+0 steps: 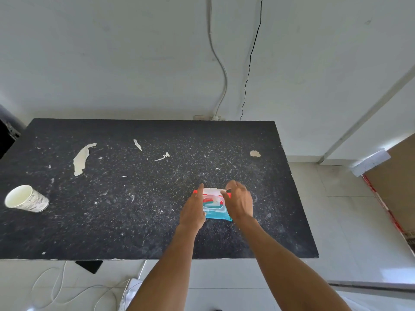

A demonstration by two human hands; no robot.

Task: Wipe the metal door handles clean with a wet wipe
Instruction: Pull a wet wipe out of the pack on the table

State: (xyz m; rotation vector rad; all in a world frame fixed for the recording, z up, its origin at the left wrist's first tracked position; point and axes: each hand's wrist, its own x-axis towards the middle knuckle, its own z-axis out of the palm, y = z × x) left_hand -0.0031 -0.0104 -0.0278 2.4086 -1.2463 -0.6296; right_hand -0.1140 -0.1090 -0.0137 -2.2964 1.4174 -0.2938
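While both bare forearms reach forward from the bottom edge, white cables point(60, 288) lie on the pale tiled floor point(359, 232) nearest the camera, left of the arms. Next comes the black speckled stone tabletop point(134, 221), scratched and flecked with white.

On it, right of centre, lies a flat red-and-teal plastic wet-wipe pack point(215, 204) with a clear flip lid on top; lid stands raised, hinged at the far edge. Oval opening under it shows red, white and teal; cannot tell whether a wipe pokes out. Left hand point(193, 208) rests along the pack's left side, fingers stretched forward, index tip at the far left corner, pressing flat, not wrapped round anything. Right hand point(239, 202) sits over the pack's right side, fingers curled, tips pinching the raised lid's far right edge. No metal door handles in view.

Far left on the tabletop, well apart from the pack, a white printed paper cup point(27, 199) lies tipped on its side, mouth facing the camera-left; inside looks white, contents cannot be told. Further back, peeled pale patches point(80, 159) mark the surface. Beyond the table's far edge, a white wall point(112, 63) carries a white cable point(221, 70) and a thin black cable point(249, 63) running down to a socket strip point(208, 118).
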